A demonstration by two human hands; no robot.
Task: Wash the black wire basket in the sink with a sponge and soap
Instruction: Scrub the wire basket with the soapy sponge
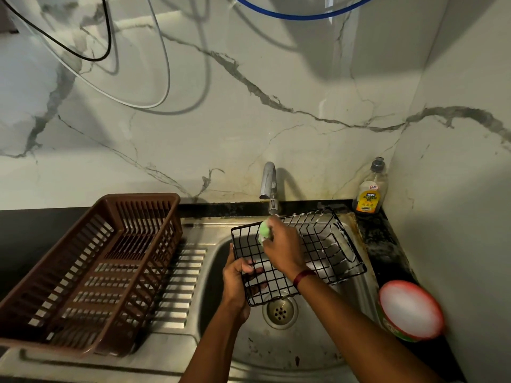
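The black wire basket (326,244) is held tilted over the steel sink (290,346), with white suds on its right-hand wires. My left hand (236,277) grips its near left edge, fingers hooked through the mesh. My right hand (282,244) presses a green sponge (264,230) against the basket's upper left part, just below the tap (269,186). A bottle of dishwash gel (370,189) stands on the counter at the back right corner.
A brown plastic dish rack (91,272) sits on the ribbed drainboard to the left of the sink. A round tub of white soap (410,310) rests on the dark counter to the right. The drain (279,312) lies under the basket. Cables hang on the marble wall.
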